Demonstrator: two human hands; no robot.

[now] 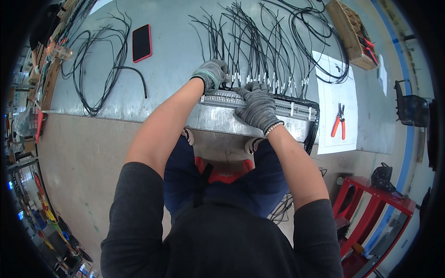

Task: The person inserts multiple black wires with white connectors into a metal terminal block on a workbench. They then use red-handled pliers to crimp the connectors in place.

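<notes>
A long grey terminal block strip (222, 100) lies near the table's front edge, with a black wire bundle (310, 135) hanging off its right end. Many black wires (255, 45) with white marker sleeves fan out behind it. My right hand (258, 106), in a grey knit glove, lies across the strip, fingers over its back edge by the sleeves and thumb on the front side. At the strip's left end, my gloved left hand (211, 74) has curled fingers beside the leftmost wires. Whether a wire is pinched there is hidden.
Red-handled pliers (339, 123) rest on a printed sheet (335, 146) at right. Cable coils lie at left (81, 88) and upper right (295, 31). A phone (141, 43) and a wooden tool box (342, 26) sit farther back. A red stool (368, 189) stands lower right.
</notes>
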